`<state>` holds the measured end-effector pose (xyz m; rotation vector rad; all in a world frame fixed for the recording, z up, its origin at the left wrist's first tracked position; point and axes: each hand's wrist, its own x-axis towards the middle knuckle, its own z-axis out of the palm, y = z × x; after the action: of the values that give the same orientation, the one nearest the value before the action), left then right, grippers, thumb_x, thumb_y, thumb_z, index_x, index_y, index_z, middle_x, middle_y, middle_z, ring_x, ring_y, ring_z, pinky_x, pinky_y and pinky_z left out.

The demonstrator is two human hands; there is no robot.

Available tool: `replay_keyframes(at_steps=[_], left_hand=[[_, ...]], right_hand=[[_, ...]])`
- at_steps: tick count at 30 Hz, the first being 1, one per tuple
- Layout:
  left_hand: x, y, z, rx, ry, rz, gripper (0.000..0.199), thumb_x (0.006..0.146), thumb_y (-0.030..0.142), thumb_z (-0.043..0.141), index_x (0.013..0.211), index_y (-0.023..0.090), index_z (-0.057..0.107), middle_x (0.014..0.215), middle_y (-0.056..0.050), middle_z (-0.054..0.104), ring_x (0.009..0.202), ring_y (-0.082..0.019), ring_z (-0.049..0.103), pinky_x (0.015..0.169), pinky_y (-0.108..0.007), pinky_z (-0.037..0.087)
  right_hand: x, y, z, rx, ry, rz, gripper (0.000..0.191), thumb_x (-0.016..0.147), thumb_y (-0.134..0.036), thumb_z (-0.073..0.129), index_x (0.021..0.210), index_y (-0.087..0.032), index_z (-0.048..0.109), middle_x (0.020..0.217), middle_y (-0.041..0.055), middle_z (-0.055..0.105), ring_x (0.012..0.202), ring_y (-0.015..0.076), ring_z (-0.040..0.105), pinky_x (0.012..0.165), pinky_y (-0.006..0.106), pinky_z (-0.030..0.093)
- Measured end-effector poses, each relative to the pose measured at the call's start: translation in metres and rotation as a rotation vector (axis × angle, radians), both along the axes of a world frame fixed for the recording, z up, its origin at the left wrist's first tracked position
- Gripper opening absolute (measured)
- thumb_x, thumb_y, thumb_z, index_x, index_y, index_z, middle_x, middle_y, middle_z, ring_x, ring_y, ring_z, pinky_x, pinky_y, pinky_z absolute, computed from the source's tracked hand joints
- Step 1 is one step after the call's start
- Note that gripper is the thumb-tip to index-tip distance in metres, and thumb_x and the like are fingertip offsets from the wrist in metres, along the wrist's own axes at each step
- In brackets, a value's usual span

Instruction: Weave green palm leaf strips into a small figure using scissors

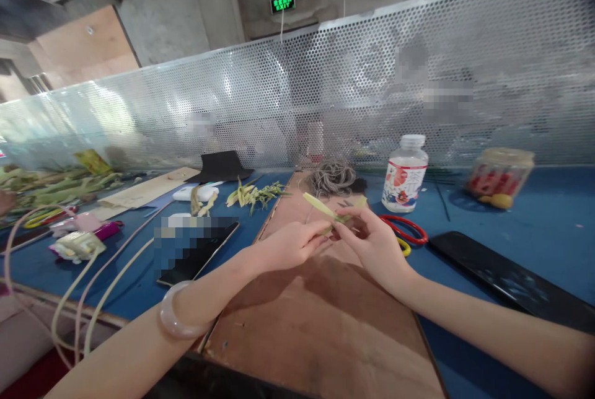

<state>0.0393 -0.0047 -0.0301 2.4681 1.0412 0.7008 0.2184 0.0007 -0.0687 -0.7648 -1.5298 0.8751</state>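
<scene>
Above a brown wooden board (297, 324), my left hand (302, 243) and my right hand (372, 239) meet, their fingertips pinched close together. Between them is a pale yellow-green leaf strip (318, 205), its long end pointing up and away to the left. A second pale piece rises behind my right fingers, partly covered by them. Exactly where each fingertip grips is hidden. Just beyond the hands lies a tangled coil of grey wire or cord (332, 178). Red loop handles (411, 228) with a yellow inner edge, like those of scissors, lie beside my right hand.
A clear plastic bottle (405, 179) and a lidded jar (504, 170) stand at the right. Nearby is a dark phone (506, 275); another dark device (204, 250) lies left. Leafy sprigs (253, 194), cables and dried husks (51, 185) spread leftward. A perforated metal screen (255, 95) borders the back.
</scene>
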Motion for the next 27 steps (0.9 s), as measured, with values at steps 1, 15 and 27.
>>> replay_keyframes(at_steps=[1,15,27], left_hand=[[-0.001,0.0,0.0,0.0,-0.013,0.004,0.027,0.084,0.038,0.048,0.099,0.022,0.062,0.077,-0.005,0.067,0.074,-0.02,0.063,0.065,-0.027,0.044],[-0.001,0.016,-0.011,-0.52,-0.389,0.053,0.046,0.083,0.05,0.048,0.109,0.013,0.054,0.079,-0.008,0.063,0.068,-0.015,0.062,0.059,-0.026,0.049],[0.0,0.013,-0.009,-0.46,-0.391,0.095,0.033,0.08,0.046,0.055,0.088,0.014,0.057,0.056,0.003,0.052,0.049,-0.008,0.049,0.05,-0.022,0.043]], right_hand=[[0.0,0.0,0.0,-0.002,0.001,0.0,0.024,0.078,-0.034,0.061,0.096,-0.019,0.054,0.079,0.0041,0.066,0.07,0.0184,0.067,0.067,0.033,0.055],[0.002,0.004,-0.008,0.111,-0.226,0.039,0.031,0.084,-0.023,0.053,0.114,-0.024,0.059,0.111,0.0076,0.06,0.087,0.0176,0.065,0.08,0.034,0.053],[0.003,0.003,-0.009,0.117,-0.335,-0.03,0.02,0.087,-0.023,0.047,0.101,-0.022,0.062,0.096,0.0051,0.064,0.081,0.0175,0.061,0.068,0.031,0.051]])
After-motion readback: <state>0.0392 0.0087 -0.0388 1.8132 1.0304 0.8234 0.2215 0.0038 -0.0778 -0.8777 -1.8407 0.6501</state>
